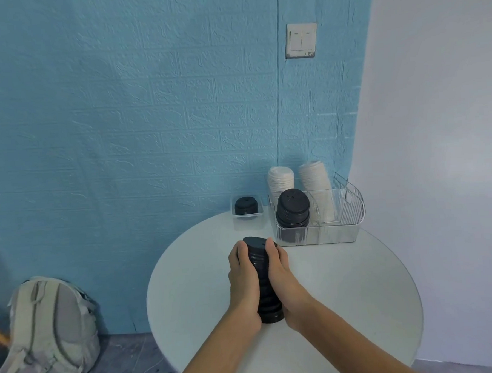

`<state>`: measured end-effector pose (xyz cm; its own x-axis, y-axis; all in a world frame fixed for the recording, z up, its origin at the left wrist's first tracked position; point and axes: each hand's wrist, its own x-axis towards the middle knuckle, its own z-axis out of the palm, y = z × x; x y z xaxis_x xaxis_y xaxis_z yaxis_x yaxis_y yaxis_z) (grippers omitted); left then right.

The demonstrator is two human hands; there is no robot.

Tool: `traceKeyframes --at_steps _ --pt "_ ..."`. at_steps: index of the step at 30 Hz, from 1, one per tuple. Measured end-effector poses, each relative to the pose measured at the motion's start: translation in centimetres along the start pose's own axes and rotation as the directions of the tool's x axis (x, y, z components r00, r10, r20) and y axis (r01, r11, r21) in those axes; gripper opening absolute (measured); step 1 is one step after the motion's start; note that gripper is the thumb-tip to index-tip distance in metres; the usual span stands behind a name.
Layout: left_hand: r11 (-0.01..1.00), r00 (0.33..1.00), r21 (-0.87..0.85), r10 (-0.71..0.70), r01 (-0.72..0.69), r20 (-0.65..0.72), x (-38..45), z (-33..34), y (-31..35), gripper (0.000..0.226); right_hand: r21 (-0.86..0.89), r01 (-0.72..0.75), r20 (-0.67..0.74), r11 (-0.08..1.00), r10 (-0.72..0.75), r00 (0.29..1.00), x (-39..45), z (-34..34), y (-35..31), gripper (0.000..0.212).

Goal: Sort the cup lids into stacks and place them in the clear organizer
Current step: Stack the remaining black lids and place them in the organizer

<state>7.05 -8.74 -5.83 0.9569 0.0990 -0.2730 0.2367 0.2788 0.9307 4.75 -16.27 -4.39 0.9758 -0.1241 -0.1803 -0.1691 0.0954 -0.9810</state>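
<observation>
Both hands are clamped on a tall stack of black lids (265,282) in the middle of the round white tabletop (344,295). The left hand (244,283) wraps its left flank, the right hand (280,273) its right flank, thumbs near the top lid; each grip is closed around the stack. Its base looks to sit on the tabletop, though the palms hide part of it.

The clear organizer (341,224) stands at the far right edge of the tabletop, close against the blue wall (121,121). Inside it, a shorter black lid stack (293,209) fills the near left part, and two white lid stacks (281,180) (316,182) rise behind, the right one leaning. A small clear tray (247,213) just left of the organizer holds a few black lids (247,205).

Bare tabletop lies between the held stack and the organizer, and more to the right and near side. On the floor to the left, a grey backpack (53,333) leans by the wall, well apart from the tabletop's edge.
</observation>
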Motion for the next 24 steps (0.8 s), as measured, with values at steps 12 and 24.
traceKeyframes --at_steps 12,24 --pt "0.979 0.981 -0.134 0.169 -0.156 0.093 -1.8 5.9 0.6 0.059 0.133 0.286 -0.178 0.949 -0.261 0.949 0.2 -3.4 -1.5 0.020" --pt "0.965 0.909 -0.063 0.262 -0.256 0.324 0.9 19.1 5.5 0.061 0.076 0.399 -0.344 0.914 -0.351 0.871 3.7 -13.2 -11.1 0.044"
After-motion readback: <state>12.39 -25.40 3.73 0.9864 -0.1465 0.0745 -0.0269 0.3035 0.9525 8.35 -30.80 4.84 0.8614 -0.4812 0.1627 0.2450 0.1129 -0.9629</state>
